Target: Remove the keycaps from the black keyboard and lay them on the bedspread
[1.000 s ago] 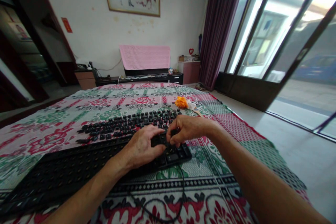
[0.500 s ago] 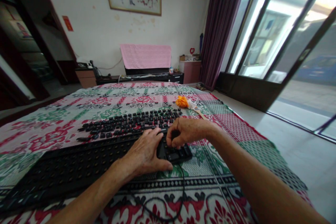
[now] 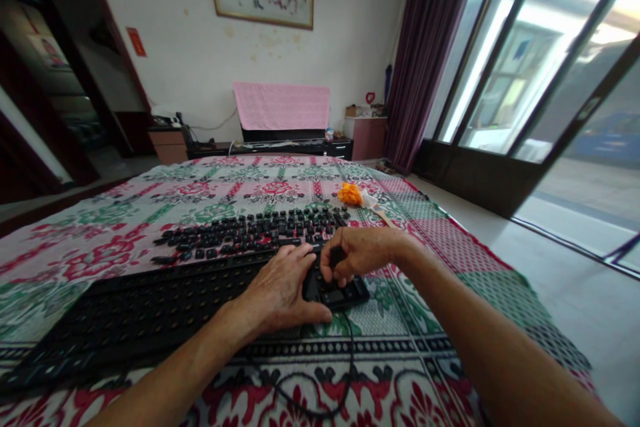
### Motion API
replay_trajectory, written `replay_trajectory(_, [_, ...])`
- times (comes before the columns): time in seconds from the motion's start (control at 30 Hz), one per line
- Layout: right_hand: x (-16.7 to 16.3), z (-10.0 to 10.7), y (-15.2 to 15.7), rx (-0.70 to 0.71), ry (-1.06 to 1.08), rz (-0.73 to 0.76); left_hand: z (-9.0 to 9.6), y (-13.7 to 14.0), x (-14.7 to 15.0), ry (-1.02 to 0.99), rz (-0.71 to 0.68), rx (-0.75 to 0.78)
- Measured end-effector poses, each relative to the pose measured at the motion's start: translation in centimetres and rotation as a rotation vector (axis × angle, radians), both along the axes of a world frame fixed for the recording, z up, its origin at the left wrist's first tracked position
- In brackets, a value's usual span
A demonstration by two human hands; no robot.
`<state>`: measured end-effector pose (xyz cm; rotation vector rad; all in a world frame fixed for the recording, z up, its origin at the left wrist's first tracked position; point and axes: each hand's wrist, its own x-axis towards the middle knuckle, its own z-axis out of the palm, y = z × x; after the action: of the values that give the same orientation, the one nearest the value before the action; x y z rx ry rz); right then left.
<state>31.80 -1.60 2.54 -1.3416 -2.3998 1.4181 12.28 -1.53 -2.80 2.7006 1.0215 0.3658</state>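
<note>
1. Cloth-topped desk (image 3: pixel 210 190): woven pattern, red/green/pink/white/blk, flowers mid, small checks along rt side.
2. Blk keyboard (image 3: pixel 175 303) lies near front edge, lt + ctr; most of it bare of caps, rows of sockets showing; some caps on at rt end.
3. Cord (image 3: pixel 352 353) from kbd's rt end, curved loosely on the cloth in front.
4. Loose blk keys (image 3: pixel 257 223), lots, spread in a band just behind kbd.
5. Orange bundle (image 3: pixel 349 194), crumpled, behind keys' rt end.
6. Pale stick (image 3: pixel 384 217) w/ white end, next to bundle.

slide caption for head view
Left hand and right hand at the right end of a keyboard, loose keycaps beyond it on patterned cloth.
</note>
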Motion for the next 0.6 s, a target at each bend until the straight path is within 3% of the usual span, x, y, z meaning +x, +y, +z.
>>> replay_trajectory(0.33, [-1.8,1.1,0.0,0.078,-0.168,0.021,0.7,-0.3,0.3,-0.074,-0.038,-0.025])
replay_trajectory(0.6, [-3.9,1.6,-1.8,0.388,-0.419,0.023,0.8,-0.6,0.4,-0.119,-0.034,-0.013])
